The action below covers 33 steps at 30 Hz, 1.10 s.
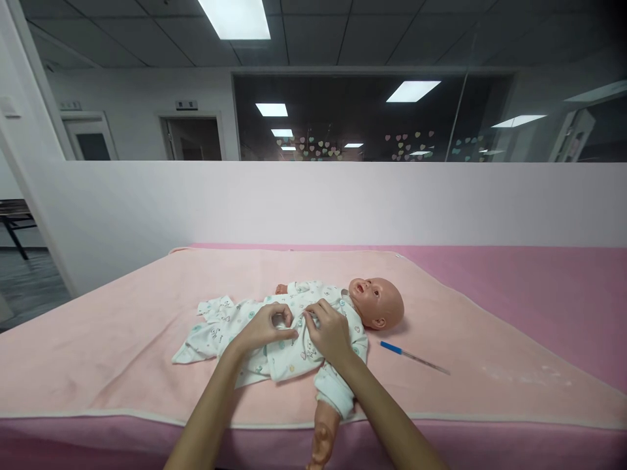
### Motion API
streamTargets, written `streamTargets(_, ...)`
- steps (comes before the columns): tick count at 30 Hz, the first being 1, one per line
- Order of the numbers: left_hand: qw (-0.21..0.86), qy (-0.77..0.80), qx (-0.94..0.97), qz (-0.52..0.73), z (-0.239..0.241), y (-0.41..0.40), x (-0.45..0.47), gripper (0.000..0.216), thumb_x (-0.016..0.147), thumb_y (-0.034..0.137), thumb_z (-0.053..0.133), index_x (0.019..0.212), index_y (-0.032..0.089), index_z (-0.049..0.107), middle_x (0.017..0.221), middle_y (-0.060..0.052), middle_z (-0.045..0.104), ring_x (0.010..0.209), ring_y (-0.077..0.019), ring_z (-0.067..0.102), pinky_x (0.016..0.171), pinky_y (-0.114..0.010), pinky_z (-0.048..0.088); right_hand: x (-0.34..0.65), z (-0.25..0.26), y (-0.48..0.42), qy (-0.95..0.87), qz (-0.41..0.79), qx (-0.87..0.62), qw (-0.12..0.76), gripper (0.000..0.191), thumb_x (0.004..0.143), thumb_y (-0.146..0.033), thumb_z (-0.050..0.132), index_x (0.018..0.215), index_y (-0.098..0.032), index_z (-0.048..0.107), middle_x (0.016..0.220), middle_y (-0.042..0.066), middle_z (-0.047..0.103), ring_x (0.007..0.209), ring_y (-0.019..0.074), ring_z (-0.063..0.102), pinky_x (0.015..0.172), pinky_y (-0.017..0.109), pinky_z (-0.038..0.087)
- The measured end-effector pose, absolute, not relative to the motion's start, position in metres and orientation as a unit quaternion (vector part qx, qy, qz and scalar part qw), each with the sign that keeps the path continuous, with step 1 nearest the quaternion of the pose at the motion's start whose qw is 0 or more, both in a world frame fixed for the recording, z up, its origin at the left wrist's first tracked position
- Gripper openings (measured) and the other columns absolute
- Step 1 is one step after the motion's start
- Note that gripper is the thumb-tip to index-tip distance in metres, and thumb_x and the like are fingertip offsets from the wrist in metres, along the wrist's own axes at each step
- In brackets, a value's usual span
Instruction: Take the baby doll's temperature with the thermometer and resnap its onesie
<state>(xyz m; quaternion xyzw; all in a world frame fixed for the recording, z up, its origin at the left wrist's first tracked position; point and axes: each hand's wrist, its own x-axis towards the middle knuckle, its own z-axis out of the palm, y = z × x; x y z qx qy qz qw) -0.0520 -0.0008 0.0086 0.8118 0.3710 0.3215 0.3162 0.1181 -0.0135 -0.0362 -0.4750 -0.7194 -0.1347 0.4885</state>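
A baby doll lies on its back on a pale pink blanket, head to the right. It wears a white patterned romper. My left hand and my right hand rest on the doll's chest, fingers pinched on the front edges of the romper where they meet. One bare doll arm hangs over the near edge. A thin thermometer with a blue end lies on the blanket to the right of the doll.
The blanket covers a darker pink mattress. A white partition wall stands right behind it, with dark glass office windows above. An open floor area with a table is at the far left.
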Motion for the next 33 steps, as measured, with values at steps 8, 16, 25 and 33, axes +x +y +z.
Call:
streamTargets(8, 0.468, 0.344, 0.729, 0.363, 0.010, -0.003, -0.052, 0.030, 0.067, 0.029, 0.062, 0.092, 0.019, 0.049, 0.052, 0.009, 0.037, 0.050, -0.0069, 0.034, 0.053, -0.019, 0.030, 0.118, -0.034, -0.013, -0.718, -0.149, -0.483, 0.479, 0.017, 0.085, -0.020, 0.043, 0.081, -0.019, 0.060, 0.075, 0.002, 0.058, 0.063, 0.0113, 0.055, 0.056, 0.021, 0.035)
streamTargets(16, 0.481, 0.324, 0.671, 0.462, 0.007, 0.003, -0.054, 0.034, 0.059, 0.016, 0.063, 0.087, 0.021, 0.045, 0.063, 0.008, 0.031, 0.063, -0.0079, 0.045, 0.070, -0.023, 0.038, 0.152, -0.050, -0.069, -0.622, -0.219, -0.555, 0.507, 0.025, 0.085, -0.022, 0.040, 0.104, -0.018, 0.056, 0.108, 0.012, 0.056, 0.084, 0.0193, 0.059, 0.063, 0.027, 0.046)
streamTargets(25, 0.485, 0.364, 0.630, 0.485, 0.005, 0.009, -0.055, 0.028, 0.058, 0.022, 0.064, 0.078, 0.019, 0.044, 0.057, 0.009, 0.024, 0.048, -0.0048, 0.032, 0.053, -0.019, 0.032, 0.302, -0.109, -0.109, -0.525, -0.242, -0.741, 0.344, 0.033, 0.078, -0.032, 0.038, 0.092, -0.015, 0.063, 0.108, 0.014, 0.061, 0.104, 0.0323, 0.052, 0.085, 0.047, 0.042)
streamTargets(33, 0.468, 0.382, 0.635, 0.481, 0.003, 0.013, -0.056, 0.018, 0.067, 0.029, 0.057, 0.079, 0.018, 0.051, 0.052, 0.006, 0.040, 0.059, -0.0115, 0.048, 0.056, -0.021, 0.034, 0.305, -0.065, -0.130, -0.519, 0.078, -0.717, 0.458, 0.032, 0.074, -0.049, 0.044, 0.065, -0.023, 0.059, 0.070, 0.006, 0.066, 0.067, 0.0231, 0.061, 0.061, 0.034, 0.048)
